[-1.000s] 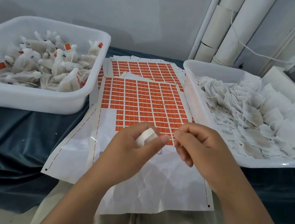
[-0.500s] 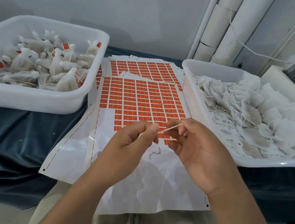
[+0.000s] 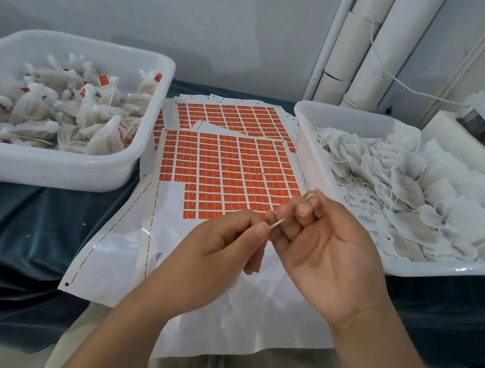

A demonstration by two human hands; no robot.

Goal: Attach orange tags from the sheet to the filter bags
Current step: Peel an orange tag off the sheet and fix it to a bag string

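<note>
The left hand (image 3: 224, 245) is curled, with thumb and forefinger pinched on one end of a thin pale string (image 3: 278, 223). The right hand (image 3: 329, 253), palm turned up, pinches the other end just beside it. The short stretch between them is held taut and bare, likely so that it can take a tag. No filter bag shows in either hand, and whether one sits inside the left fist cannot be told.

Both hands hang just over the near rows of the sheet (image 3: 229, 175). Its orange tags (image 3: 233, 195) are gone from the near part, which is bare backing, so the next tag lies right under the fingertips. The sheet lies at the middle of the cloth-draped bench (image 3: 3, 224) and overhangs its front edge toward the lap.

Untagged filter bags (image 3: 394, 190) fill the right tub (image 3: 314, 151) at the bench's right end, within easy reach of the right hand. The left tub (image 3: 44, 170) at the left end collects tagged bags (image 3: 70, 113), which keeps done and undone apart.
</note>
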